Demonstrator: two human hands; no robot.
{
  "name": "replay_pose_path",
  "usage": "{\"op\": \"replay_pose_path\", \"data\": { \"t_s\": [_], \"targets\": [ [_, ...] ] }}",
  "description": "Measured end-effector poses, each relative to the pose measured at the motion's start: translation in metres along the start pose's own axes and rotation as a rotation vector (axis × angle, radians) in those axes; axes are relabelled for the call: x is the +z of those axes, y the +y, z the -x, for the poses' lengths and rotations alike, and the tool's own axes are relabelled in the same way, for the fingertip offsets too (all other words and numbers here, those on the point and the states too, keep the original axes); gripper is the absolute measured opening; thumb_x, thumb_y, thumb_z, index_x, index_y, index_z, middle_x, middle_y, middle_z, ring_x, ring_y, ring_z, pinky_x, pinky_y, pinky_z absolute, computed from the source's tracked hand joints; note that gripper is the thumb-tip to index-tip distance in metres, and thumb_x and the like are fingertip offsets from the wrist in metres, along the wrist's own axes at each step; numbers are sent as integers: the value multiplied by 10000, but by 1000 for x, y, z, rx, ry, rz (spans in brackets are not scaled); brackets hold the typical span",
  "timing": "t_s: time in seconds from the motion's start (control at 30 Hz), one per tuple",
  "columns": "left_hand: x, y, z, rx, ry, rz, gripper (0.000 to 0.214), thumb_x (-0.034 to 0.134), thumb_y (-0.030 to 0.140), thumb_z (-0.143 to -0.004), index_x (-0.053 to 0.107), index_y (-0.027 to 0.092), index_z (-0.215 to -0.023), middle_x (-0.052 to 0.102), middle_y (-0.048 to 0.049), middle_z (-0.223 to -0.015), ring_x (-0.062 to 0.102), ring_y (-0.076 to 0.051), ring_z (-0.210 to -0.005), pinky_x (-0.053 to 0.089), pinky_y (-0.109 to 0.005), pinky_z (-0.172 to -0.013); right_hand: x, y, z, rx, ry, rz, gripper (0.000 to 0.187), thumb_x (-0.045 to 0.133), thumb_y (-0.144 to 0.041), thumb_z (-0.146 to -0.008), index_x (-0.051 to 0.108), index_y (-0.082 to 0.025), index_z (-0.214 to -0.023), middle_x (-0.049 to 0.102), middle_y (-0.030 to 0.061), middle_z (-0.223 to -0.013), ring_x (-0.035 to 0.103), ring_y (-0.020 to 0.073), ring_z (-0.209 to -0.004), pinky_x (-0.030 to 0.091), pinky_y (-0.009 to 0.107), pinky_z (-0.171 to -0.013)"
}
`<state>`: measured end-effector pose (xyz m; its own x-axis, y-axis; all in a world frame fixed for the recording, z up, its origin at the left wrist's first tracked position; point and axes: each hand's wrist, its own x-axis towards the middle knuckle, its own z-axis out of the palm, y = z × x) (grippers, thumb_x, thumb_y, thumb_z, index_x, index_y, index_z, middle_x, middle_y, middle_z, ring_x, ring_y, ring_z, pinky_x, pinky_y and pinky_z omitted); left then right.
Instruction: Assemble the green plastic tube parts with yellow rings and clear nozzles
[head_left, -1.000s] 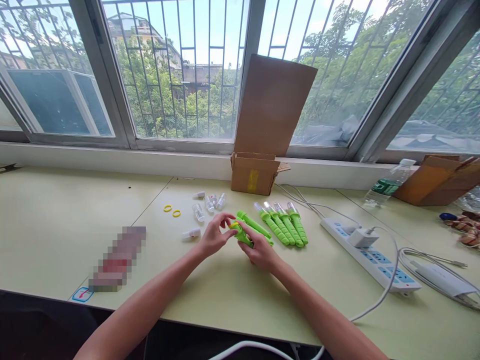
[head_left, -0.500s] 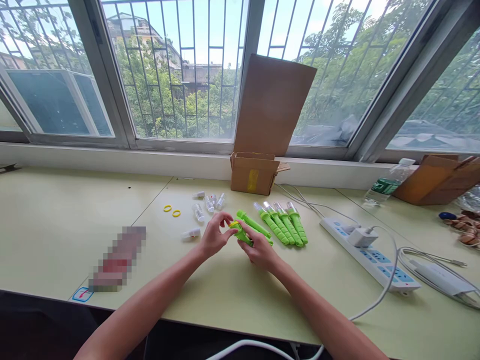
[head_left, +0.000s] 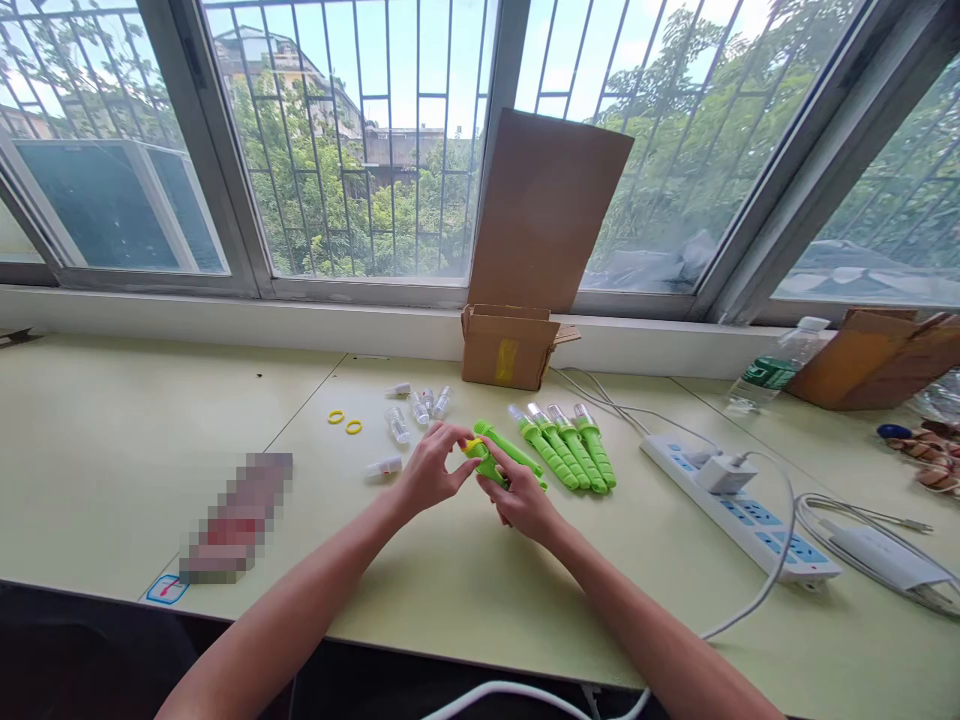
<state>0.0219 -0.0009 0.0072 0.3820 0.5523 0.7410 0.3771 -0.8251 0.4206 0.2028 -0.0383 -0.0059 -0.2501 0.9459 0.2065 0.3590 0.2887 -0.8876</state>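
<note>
"Pictured near center: how many?"
"Four clear-tipped green sticks (head_left: 562, 457), six clear caps (head_left: 397, 426) and two loose yellow rings (head_left: 354, 421)."
"And at right of frame?"
"One plastic bottle (head_left: 776, 370), one power strip (head_left: 739, 515)."

I see a bright green handle (head_left: 487, 466) held at a tilt, lower part hidden from me; a yellow ring (head_left: 473, 446) sits at its upper-left end.

Loose parts (head_left: 397, 426) on a long table (head_left: 450, 590) suggest a workroom.
</note>
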Motion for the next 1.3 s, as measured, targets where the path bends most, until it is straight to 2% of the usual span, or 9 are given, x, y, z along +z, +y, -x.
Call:
{"op": "replay_pose_path", "data": {
  "t_s": [0.27, 0.67, 1.0, 1.3],
  "targets": [
    [-3, -1, -2, 28, -32, -45, 249, 616, 308, -832, 503, 209, -1030, 605, -45, -908, 524, -190, -847, 478, -327, -730, -2, -4, 3, 36, 17, -129, 653, 521, -363, -863, 310, -208, -1462, 454, -90, -562, 413, 67, -301, 366, 201, -299],
    [-2, 0, -5, 12, -17, 3, 273, 654, 332, -805, 518, 204, -1003, 623, -41, -911, 528, -170, -802, 485, -310, -697, -3, -5, 3, 52, 7, -256, 743, 555, -410, -832, 267, -184, -1478, 465, -95, -543, 414, 70, -300, 330, 184, -265],
    [0, 1, -6, -82, 18, 89, 314, 702, 361, -764, 548, 202, -987, 626, -34, -884, 536, -153, -749, 476, -305, -689, -3, -13, 5, 62, 8, -325, 809, 578, -419, -807, 237, -140, -1485, 463, -98, -492, 407, 85, -291, 305, 187, -252],
    [4, 0, -3, -150, 58, 135, 367, 740, 389, -723, 551, 204, -977, 620, -9, -827, 541, -137, -718, 473, -284, -677, -3, -14, 7, 83, -31, -353, 786, 576, -397, -821, 244, -128, -1481, 478, -92, -492, 418, 86, -293, 312, 185, -258]
  ]
}}
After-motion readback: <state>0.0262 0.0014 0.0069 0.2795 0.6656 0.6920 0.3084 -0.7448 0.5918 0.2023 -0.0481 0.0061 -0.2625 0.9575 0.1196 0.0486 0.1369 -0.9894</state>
